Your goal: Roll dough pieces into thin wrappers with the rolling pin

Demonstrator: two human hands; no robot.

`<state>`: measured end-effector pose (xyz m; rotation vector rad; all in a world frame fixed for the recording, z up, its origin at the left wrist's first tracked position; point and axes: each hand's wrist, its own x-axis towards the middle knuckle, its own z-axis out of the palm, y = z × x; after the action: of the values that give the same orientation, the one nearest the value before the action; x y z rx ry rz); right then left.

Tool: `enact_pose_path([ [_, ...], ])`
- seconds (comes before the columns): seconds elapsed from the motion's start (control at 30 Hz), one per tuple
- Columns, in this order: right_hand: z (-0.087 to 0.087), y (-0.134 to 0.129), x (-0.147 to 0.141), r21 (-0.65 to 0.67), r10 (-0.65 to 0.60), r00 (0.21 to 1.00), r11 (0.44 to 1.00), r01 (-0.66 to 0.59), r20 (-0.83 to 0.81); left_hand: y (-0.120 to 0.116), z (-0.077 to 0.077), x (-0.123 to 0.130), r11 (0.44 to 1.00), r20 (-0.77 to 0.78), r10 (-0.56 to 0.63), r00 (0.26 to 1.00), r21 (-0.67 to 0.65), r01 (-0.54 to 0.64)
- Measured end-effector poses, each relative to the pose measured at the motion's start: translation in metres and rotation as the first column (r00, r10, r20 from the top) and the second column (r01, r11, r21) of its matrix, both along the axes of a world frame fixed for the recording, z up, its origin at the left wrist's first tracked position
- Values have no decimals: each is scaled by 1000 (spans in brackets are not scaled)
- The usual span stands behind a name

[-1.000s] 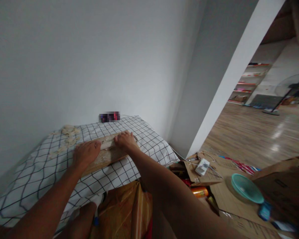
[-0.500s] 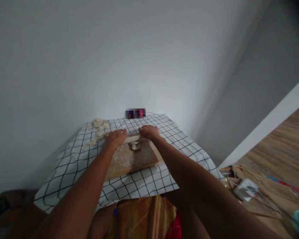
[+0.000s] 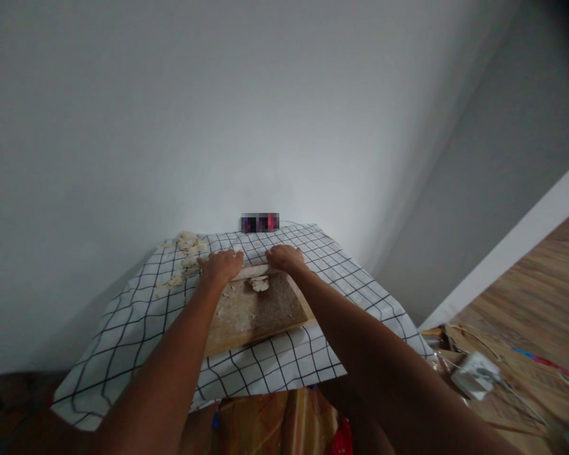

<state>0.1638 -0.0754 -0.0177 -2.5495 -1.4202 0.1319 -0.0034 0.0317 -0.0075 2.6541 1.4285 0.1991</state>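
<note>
A pale rolling pin (image 3: 253,272) lies across the far part of a floured wooden board (image 3: 260,313). My left hand (image 3: 220,265) is closed over its left end, and my right hand (image 3: 284,258) grips the right end with curled fingers. Just on the near side of the pin, between my hands, sits an uneven flattened piece of dough (image 3: 259,284); its far edge is hidden by the pin. To the left of my left hand, thin pieces of dough (image 3: 188,253) lie in a loose pile on the cloth.
Under the board, a white tablecloth (image 3: 360,297) with dark grid lines covers the table. A small blurred-out object (image 3: 260,222) stands by the wall. Cardboard (image 3: 497,411) and a white power strip (image 3: 475,375) with cords lie on the floor at right.
The rolling pin and both hands stay at the far part of the board, shifted slightly relative to the dough. The whole view has tilted a little, so the table appears lower.
</note>
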Motion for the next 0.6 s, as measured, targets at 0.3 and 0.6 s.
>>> enact_pose_path([
  [0.3, 1, -25, -19, 122, 21, 997, 992, -30, 80, -20, -15, -16, 994, 103, -55, 993, 96, 45],
  [0.6, -3, -57, -39, 174, 55, 988, 982, -80, 141, -54, -12, -39, 959, 74, -145, 987, 255, 122],
])
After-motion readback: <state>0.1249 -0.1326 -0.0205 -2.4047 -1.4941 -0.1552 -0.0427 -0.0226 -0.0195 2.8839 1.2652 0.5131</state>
